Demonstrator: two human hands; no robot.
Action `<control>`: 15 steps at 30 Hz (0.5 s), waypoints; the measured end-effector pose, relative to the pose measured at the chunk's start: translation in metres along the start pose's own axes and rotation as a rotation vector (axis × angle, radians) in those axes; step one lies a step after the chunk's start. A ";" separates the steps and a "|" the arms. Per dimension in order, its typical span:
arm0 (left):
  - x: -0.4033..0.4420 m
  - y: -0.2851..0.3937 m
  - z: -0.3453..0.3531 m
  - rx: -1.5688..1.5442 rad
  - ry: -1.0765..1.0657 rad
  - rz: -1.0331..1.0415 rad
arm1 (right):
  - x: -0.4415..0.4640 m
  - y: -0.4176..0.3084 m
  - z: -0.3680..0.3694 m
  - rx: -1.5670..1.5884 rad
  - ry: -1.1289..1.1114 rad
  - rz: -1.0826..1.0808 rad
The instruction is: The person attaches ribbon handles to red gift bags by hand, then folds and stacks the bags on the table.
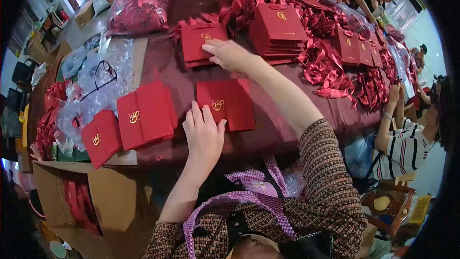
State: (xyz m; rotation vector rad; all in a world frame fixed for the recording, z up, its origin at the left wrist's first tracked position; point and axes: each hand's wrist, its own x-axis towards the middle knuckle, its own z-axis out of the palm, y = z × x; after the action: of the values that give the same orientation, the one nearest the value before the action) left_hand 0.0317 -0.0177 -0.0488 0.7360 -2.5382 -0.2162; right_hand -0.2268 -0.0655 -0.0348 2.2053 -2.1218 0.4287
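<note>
Dark red flat paper bags with gold lettering lie before me on the table. My left hand (205, 134) rests at the left edge of a red paper bag (235, 110), fingers stretched out and thumb apart. Farther back, my right hand (235, 56) reaches over a small stack of red bags (197, 38). Its fingertips touch the top bag near the gold print, with the fingers apart. To the left are a larger bag pile (148, 115) and a smaller bag (100, 138). A tall stack of bags (280, 24) stands right of my right hand.
Red ribbons (326, 72) and more bags (350, 45) cover the right side. A plastic sack (143, 2) sits at the back left. Glasses (103, 79) lie on clear plastic wrap. An open cardboard box (115, 192) is below left. Other people work at the far and right edges.
</note>
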 end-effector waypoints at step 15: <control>0.019 -0.007 0.002 -0.042 -0.028 -0.027 | -0.086 -0.027 -0.042 0.191 0.412 -0.061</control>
State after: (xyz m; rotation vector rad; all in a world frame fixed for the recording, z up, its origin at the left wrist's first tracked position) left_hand 0.0201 -0.0340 -0.0453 0.7567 -2.5428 -0.2896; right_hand -0.2082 0.0291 -0.0099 2.0367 -1.8560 1.0188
